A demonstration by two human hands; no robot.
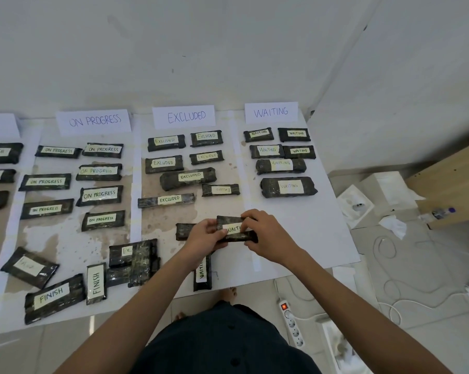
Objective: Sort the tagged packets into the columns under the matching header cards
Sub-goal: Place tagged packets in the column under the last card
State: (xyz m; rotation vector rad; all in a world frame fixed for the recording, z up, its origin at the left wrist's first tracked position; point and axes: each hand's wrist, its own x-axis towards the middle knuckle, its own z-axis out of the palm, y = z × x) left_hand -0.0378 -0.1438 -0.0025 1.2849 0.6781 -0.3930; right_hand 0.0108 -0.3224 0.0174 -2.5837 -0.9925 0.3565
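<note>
Both hands hold one dark packet tagged WAITING (pixel 234 228) above the sheet's front middle. My left hand (pixel 205 236) grips its left end and my right hand (pixel 264 233) pinches its right end. Header cards stand along the back: ON PROGRESS (pixel 93 121), EXCLUDED (pixel 184 116), WAITING (pixel 271 112), and a cut-off card (pixel 0 126) at the left edge. Columns of matching packets lie under each. Unsorted packets lie near the front: two tagged FINISH (pixel 54 294) (pixel 96 283), one tagged WAITING (pixel 202 273), a stacked pile (pixel 136 261), and a part-hidden packet (pixel 183 230) behind my left hand.
The white sheet (pixel 309 238) covers a low surface against a wall. On the floor to the right are a power strip (pixel 292 323), white cables (pixel 406 298), a tissue (pixel 394 225), open white boxes (pixel 356 205) and a wooden cabinet (pixel 449 182). My bare feet (pixel 228 294) stand below the sheet's edge.
</note>
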